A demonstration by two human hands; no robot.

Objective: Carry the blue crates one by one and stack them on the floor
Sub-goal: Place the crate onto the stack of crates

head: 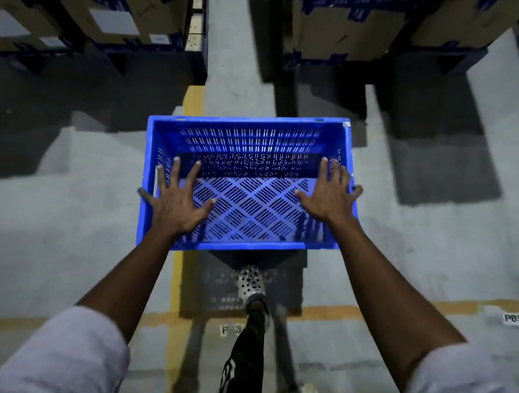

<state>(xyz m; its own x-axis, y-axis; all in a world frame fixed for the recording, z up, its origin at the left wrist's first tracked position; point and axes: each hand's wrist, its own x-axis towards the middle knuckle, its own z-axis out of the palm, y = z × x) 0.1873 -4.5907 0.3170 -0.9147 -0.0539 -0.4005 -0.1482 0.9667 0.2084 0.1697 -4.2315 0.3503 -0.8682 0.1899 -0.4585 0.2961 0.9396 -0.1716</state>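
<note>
One empty blue slotted crate (241, 121) hangs in front of me above the grey floor, and its shadow falls on the floor under its near edge. My left hand (177, 207) lies spread over the crate's left wall, fingers straight, the little finger outside the wall and the rest inside. Across the right wall lies my right hand (328, 195), fingers straight, the thumb inside and one finger outside. No other crate is in view.
Pallets of taped cardboard boxes stand at the back left (89, 24) and back right (393, 15), with a narrow aisle between them. Yellow lines (193, 100) and a "P05" label (514, 318) mark the floor. My foot in a spotted white shoe (250, 283) is under the crate.
</note>
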